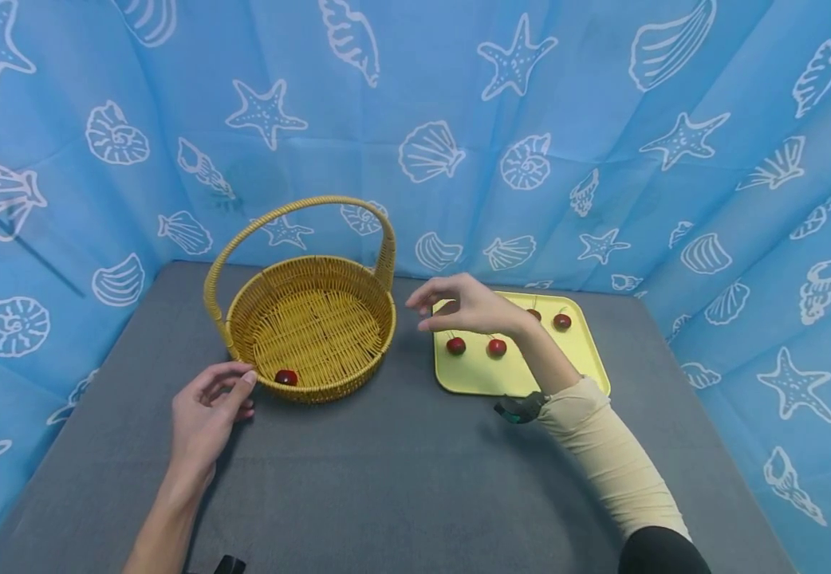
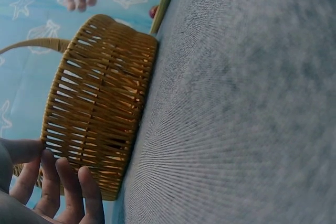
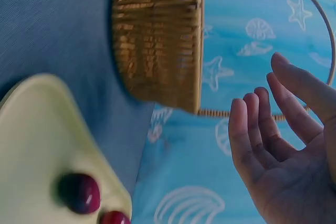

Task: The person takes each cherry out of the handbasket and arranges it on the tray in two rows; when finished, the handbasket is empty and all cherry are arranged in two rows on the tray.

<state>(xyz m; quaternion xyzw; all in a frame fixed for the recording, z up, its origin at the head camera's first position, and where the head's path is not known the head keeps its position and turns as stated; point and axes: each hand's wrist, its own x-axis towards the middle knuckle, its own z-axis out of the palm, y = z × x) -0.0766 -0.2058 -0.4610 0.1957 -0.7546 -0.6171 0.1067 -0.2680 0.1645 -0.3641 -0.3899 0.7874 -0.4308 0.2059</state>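
Observation:
A yellow woven basket (image 1: 315, 327) with a tall arched handle stands on the left side of the table. One dark red cherry (image 1: 286, 377) lies inside it by the near rim. My left hand (image 1: 210, 410) pinches the basket's near-left rim between thumb and fingers; in the left wrist view its fingers (image 2: 65, 184) lie along the woven side. Raised between basket and tray, my right hand (image 1: 466, 304) has relaxed, slightly bent fingers with nothing between them. Several cherries (image 1: 497, 347) with stems sit on a pale yellow tray (image 1: 473, 383), partly hidden beneath the right hand and forearm.
A grey cloth covers the table (image 1: 387, 486). Behind it and along the sides hangs a blue curtain (image 1: 401, 80) with white shells and starfish. The basket's handle (image 1: 301, 205) arches high over its far side.

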